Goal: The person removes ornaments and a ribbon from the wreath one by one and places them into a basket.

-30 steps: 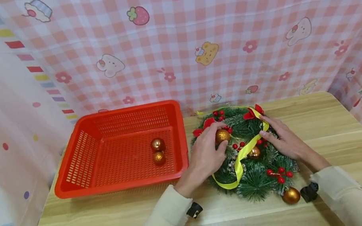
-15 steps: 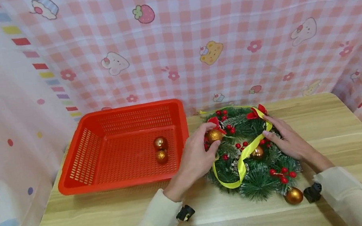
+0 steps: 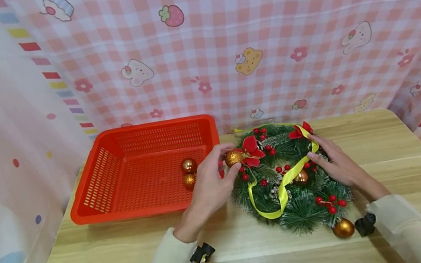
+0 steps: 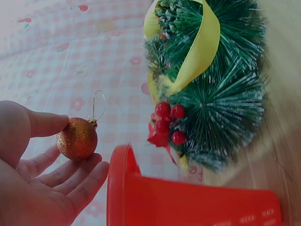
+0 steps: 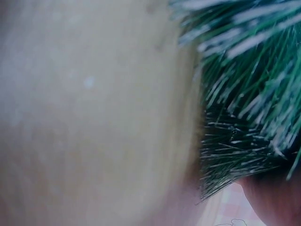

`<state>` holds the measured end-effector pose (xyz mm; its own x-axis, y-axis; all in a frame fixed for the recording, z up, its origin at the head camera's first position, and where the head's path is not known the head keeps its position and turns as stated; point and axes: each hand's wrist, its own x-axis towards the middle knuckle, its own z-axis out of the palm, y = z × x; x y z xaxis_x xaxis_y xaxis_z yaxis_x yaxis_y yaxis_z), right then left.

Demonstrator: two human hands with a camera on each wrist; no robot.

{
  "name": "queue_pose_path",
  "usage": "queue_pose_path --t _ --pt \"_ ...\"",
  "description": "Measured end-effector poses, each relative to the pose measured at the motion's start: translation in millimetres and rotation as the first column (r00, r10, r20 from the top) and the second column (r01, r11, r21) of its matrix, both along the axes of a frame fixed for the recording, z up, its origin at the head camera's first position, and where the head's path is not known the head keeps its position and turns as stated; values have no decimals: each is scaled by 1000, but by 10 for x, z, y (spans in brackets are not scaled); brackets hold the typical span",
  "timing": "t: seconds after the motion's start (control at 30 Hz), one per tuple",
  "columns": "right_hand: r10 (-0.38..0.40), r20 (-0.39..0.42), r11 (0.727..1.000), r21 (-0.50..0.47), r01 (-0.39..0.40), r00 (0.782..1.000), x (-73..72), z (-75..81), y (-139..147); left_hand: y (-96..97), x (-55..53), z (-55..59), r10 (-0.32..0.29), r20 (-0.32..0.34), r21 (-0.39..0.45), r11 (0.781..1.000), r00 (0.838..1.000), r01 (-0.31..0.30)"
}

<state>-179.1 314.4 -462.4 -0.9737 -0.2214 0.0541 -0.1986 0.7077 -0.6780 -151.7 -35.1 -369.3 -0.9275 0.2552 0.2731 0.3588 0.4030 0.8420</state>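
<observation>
My left hand (image 3: 211,179) pinches a glittery gold Christmas bauble (image 4: 77,139) between thumb and fingers; a thin hanging loop (image 4: 99,104) stands up from its cap. In the head view it is between the basket's right edge and the wreath. The green Christmas wreath (image 3: 303,215), with red berries, red bows and pine cones, lies on the table. Across it runs a yellow ribbon (image 3: 282,194). My right hand (image 3: 336,163) rests on the wreath's right side, fingertips at the ribbon. The right wrist view shows mostly blurred table and frosted green needles (image 5: 244,84).
Left of the wreath stands a red plastic basket (image 3: 152,209), two gold baubles (image 3: 189,166) inside it. Another gold bauble (image 3: 343,228) sits at the wreath's lower right edge, and a shiny one (image 3: 301,177) nestles within. A checked curtain (image 3: 259,24) hangs behind the wooden table (image 3: 130,253).
My left hand has carried the bauble left, from over the wreath toward the basket, baring a red bow. The right hand stays on the wreath. The head view has shifted slightly.
</observation>
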Motion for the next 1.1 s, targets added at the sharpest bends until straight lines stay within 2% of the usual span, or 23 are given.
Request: queue_pose_path --t 0.3,0.7,1.1 --pt "3 -3 1000 0 -3 1000 -6 -19 26 -148 18 16 55 13 -6 998 998 -55" --pt "3 -11 1000 -4 -3 1000 -12 -11 5 -321 18 8 110 -12 22 994 994 -110" --pt "12 -17 1000 -3 -12 1000 -10 -24 14 -467 7 2 119 -18 28 993 993 -119"
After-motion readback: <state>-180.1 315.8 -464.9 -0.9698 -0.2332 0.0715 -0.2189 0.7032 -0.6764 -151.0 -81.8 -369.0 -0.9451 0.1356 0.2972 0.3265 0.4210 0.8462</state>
